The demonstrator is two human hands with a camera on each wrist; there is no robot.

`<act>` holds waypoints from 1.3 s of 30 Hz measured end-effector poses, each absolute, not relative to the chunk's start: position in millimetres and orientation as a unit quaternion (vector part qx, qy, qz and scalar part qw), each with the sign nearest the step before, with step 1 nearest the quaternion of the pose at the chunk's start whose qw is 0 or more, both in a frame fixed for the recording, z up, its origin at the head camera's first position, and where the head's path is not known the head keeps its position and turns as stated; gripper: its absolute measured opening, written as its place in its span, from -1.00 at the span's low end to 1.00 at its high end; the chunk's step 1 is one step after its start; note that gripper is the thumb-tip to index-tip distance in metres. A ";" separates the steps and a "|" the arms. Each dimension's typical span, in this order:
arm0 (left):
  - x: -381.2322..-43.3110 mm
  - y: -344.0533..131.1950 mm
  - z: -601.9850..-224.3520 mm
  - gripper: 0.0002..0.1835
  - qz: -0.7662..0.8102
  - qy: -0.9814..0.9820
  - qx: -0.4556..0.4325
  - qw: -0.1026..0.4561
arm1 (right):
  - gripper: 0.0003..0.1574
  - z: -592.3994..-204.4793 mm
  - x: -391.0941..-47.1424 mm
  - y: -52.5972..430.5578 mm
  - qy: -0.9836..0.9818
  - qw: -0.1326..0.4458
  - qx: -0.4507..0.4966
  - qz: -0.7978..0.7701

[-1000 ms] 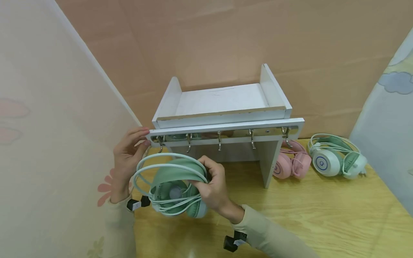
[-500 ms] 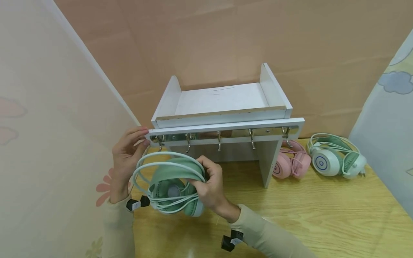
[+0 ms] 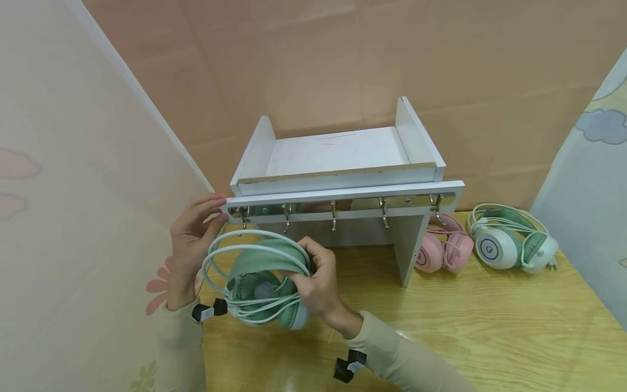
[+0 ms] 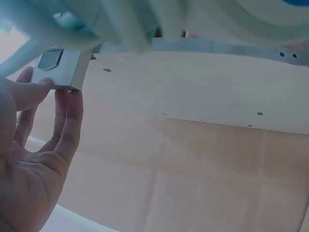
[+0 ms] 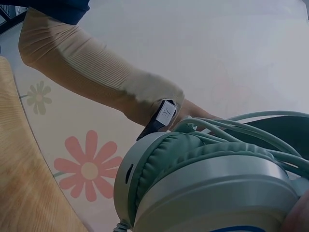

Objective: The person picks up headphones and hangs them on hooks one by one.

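Observation:
My right hand (image 3: 319, 279) grips a pair of green and white headphones (image 3: 266, 262) by the right side of the headband, together with loops of the pale green cable (image 3: 259, 233). The ear cups hang below, close in front of the leftmost hook (image 3: 242, 216). At the left end of the white hook rail (image 3: 352, 194), my left hand (image 3: 192, 237) pinches the board between thumb and fingers. The left wrist view shows that thumb (image 4: 34, 92) on the front face and fingers at the underside. White ear cups with green cushions (image 5: 207, 188) fill the right wrist view's lower part.
Several metal hooks line the rail, which fronts a white shelf unit (image 3: 338, 152) standing on the wooden table (image 3: 465, 326). Pink headphones (image 3: 443, 250) lie by its right side panel. Another green and white pair (image 3: 509, 239) lies farther right. A wall (image 3: 98, 190) rises close on the left.
The right hand and the headphones have shifted slightly left and up, closer beneath the leftmost hook. The left hand keeps its hold on the rail's end.

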State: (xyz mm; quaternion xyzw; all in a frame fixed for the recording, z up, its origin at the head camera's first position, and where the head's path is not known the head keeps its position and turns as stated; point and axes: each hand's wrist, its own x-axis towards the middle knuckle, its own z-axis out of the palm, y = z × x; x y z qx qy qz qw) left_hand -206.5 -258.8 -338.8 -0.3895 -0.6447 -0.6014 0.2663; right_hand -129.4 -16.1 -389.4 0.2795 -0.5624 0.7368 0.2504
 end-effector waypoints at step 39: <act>-207.0 -262.9 -333.8 -0.66 -0.576 -0.664 -0.404 0.254 | -0.84 -398.6 -137.0 -24.7 -0.582 0.229 0.246 0.741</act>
